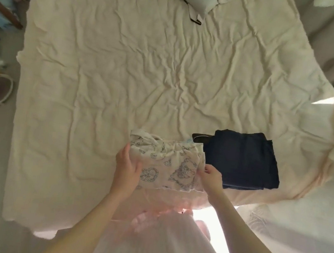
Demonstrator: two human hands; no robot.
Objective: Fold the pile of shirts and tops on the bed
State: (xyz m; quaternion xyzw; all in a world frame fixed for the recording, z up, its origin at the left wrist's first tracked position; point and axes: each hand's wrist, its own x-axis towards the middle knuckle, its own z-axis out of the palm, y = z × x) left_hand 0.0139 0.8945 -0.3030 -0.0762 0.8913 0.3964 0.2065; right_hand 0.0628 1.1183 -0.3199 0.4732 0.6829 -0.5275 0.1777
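Left hand (128,167) and right hand (212,177) gripping opposite edges of folded printed top (169,165), holding it at near edge of bed (109,70). Folded dark shirt (241,159) lying just beside, to right, on sheet.

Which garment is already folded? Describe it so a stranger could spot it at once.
Start from the wide cream bed and look along its near edge. To the right of the printed white top, which the left hand and right hand hold, lies the dark navy garment. It is the only dark, plain, squared-off piece.
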